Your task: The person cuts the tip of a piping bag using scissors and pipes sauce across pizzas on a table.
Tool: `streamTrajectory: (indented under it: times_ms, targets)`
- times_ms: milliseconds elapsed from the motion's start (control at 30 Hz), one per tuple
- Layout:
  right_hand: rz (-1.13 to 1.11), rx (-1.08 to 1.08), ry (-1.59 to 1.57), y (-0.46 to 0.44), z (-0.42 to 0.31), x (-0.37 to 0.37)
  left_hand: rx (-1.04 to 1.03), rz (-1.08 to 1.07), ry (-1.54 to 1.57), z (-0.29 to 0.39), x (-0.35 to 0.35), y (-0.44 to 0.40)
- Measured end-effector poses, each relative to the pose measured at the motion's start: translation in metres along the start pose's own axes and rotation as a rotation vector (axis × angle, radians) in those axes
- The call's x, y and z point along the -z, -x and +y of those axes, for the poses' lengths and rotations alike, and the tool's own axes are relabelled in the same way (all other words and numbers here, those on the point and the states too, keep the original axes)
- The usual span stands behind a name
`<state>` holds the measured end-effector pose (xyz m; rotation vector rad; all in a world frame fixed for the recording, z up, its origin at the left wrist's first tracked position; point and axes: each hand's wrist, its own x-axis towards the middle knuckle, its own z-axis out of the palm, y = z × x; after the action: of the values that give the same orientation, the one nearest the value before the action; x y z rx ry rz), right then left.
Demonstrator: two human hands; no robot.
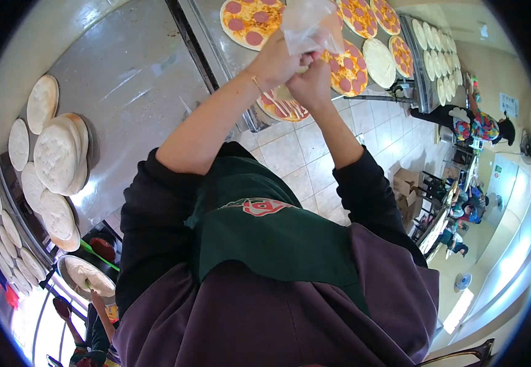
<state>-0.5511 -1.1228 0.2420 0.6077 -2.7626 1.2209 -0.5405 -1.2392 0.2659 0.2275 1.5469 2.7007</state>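
Note:
My left hand (277, 60) and my right hand (312, 85) meet above the pizzas, with fingers closed together on a clear plastic bag (312, 27). The bag hangs loosely over the fingertips and hides part of them. Just under my hands lies a pizza with white sauce lines (287, 107) at the table edge. A pepperoni pizza (348, 70) is to the right of my hands, and another pepperoni pizza (250, 23) is to the left. Beside them sits a plain pale crust (379, 63).
Pale crusts (60, 156) are stacked on the metal table (131, 79) at left. Racks of small crusts (439, 55) stand at the far right. A bowl of pale mix (88, 276) is at lower left, near another person's arm. People and cardboard boxes (406, 186) are at right.

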Motion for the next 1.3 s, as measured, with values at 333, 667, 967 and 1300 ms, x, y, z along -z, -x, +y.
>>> streamTrajectory:
  times_ms: [333,667,967,1300]
  targets:
    - [0.013,0.019,0.019,0.005,0.01,0.0,0.034,0.052,-0.053,-0.005,-0.007,0.002]
    - [-0.047,-0.007,-0.046,0.02,0.006,0.013,0.047,-0.013,0.034,-0.016,-0.016,0.009]
    - [0.058,0.05,-0.024,0.002,-0.001,-0.003,0.083,-0.052,0.093,0.008,-0.003,-0.002]
    - [0.243,-0.065,-0.254,-0.008,-0.014,0.025,-0.225,0.28,-0.511,0.101,-0.064,-0.036]
